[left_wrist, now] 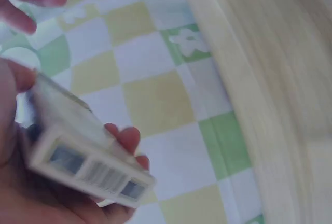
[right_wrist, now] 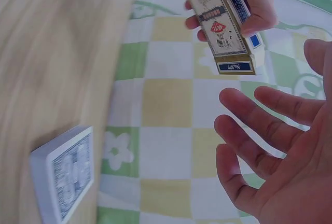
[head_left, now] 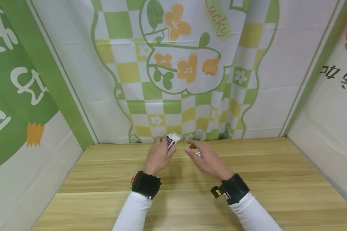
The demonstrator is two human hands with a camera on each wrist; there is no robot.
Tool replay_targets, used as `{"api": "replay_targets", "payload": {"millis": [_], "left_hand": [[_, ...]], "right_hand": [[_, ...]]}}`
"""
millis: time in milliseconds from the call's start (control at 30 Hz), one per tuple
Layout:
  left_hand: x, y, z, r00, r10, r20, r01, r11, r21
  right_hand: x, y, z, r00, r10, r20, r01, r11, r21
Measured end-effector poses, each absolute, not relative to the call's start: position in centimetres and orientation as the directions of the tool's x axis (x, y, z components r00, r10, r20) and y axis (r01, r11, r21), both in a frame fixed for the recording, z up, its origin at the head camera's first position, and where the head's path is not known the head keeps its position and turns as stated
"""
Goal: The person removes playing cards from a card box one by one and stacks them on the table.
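Note:
A playing card box (right_wrist: pixel 220 24) with gold trim, a pale printed face and blue sides is gripped in my left hand (head_left: pixel 159 154). One end of the box, with a white flap, points towards my right hand (head_left: pixel 206 158). In the left wrist view a barcode shows on the other end of the box (left_wrist: pixel 96 172). My right hand is apart from the box, its fingers (right_wrist: pixel 259 117) spread and slightly bent, with nothing in them. Close by on the tabletop is a deck of playing cards (right_wrist: pixel 62 175) with a blue-and-white patterned back, mostly hidden behind my right hand in the head view.
The wooden table (head_left: pixel 191 205) reaches back to a checked green, yellow and white curtain (head_left: pixel 173 106). Printed fabric walls stand on the left (head_left: pixel 69 125) and right (head_left: pixel 321 122). A black strap with a camera sits on each wrist.

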State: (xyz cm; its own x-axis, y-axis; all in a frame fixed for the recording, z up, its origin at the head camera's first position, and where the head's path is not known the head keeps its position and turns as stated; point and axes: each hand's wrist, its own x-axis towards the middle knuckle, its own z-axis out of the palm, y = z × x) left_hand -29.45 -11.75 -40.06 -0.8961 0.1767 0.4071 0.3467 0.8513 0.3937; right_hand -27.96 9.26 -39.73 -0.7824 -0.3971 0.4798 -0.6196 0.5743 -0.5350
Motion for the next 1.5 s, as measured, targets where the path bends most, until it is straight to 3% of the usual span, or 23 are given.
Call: {"api": "replay_targets", "payload": {"millis": [367,667,1033,1300,1500], "left_hand": [[-29.2,-10.8,-39.8,-0.822,0.234,0.520,0.467,0.798,0.381],[-28.9,-10.6,-39.2,-0.792,0.340,0.508,0.540,0.777,0.322],[-28.7,-10.3,-38.8,-0.764,0.408,0.500,0.571,0.789,0.228],[-28.0,-9.7,-38.0,-0.734,0.463,0.498,0.620,0.756,0.210],[-27.5,-9.4,-37.7,-0.715,0.486,0.502,0.635,0.752,0.177]], "right_hand": [[-27.4,9.3,-37.7,-0.773,-0.258,0.580,-0.627,0.453,-0.634],[-27.2,9.2,-36.9,-0.739,-0.233,0.632,-0.666,0.395,-0.633],[-27.3,8.7,-37.6,-0.790,-0.247,0.561,-0.609,0.428,-0.668],[-27.6,9.1,-37.8,-0.909,-0.165,0.383,-0.414,0.472,-0.778],[-27.5,9.1,-37.8,-0.933,-0.161,0.323,-0.360,0.479,-0.800]]}}
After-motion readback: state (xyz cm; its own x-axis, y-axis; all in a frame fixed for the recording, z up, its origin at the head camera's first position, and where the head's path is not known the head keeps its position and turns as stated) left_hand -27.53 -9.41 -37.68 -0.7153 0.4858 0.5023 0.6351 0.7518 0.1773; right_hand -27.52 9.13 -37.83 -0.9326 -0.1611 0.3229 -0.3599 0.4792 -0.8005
